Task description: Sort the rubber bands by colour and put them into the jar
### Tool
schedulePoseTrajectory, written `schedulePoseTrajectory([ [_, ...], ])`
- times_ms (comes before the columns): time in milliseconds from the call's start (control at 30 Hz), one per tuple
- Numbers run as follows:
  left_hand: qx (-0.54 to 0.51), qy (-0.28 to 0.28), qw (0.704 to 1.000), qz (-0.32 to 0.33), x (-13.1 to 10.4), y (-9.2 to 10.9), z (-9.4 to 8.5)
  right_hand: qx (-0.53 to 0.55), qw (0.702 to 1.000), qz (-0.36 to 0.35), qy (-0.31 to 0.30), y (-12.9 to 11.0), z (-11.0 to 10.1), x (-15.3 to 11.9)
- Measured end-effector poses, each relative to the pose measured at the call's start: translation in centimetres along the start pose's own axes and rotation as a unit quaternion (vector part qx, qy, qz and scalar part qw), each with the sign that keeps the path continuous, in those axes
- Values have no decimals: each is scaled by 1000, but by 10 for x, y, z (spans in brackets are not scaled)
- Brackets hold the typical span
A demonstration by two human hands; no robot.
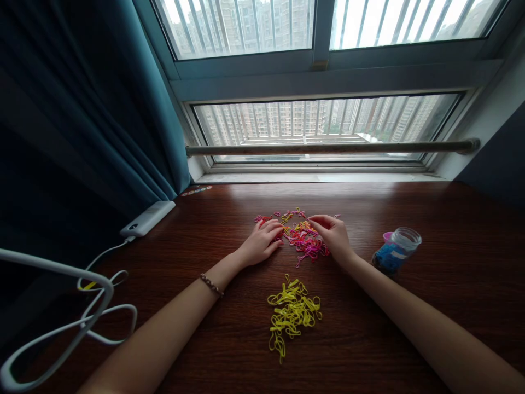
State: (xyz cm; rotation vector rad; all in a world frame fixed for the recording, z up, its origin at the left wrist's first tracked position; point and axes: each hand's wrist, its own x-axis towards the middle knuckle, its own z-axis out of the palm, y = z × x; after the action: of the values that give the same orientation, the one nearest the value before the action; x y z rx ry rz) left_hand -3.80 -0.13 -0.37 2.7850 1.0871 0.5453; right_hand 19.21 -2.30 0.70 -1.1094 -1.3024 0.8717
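Observation:
A loose pile of pink, red, orange and yellow clips (308,241) lies on the dark wooden table between my hands. My left hand (262,242) rests on the pile's left side, palm down with its fingers spread. At the right side, my right hand (333,236) has thumb and index finger pinched together over the pile's edge; whatever is between the fingertips is too small to make out. Nearer to me sits a separate heap of yellow clips (294,312), touched by neither hand.
A clear jar (396,251) with blue contents stands right of my right hand. At the left are a white power strip (148,218), looped white cable (109,311) and blue curtain (135,109). A metal rail (328,148) crosses the window behind the table (229,200).

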Motion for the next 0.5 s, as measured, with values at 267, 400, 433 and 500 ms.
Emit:
schedulePoseTrajectory([
  [267,-70,124,990,-2,1,0,1,55,998,27,-33,-4,2,-2],
  [400,-111,213,968,-73,1,-4,1,96,984,73,-130,-10,5,-5],
  [433,-115,223,963,-96,0,-5,1,103,975,87,-177,-14,6,-6],
  [500,-127,232,955,-135,0,-6,1,112,942,117,-294,-22,8,-12],
])
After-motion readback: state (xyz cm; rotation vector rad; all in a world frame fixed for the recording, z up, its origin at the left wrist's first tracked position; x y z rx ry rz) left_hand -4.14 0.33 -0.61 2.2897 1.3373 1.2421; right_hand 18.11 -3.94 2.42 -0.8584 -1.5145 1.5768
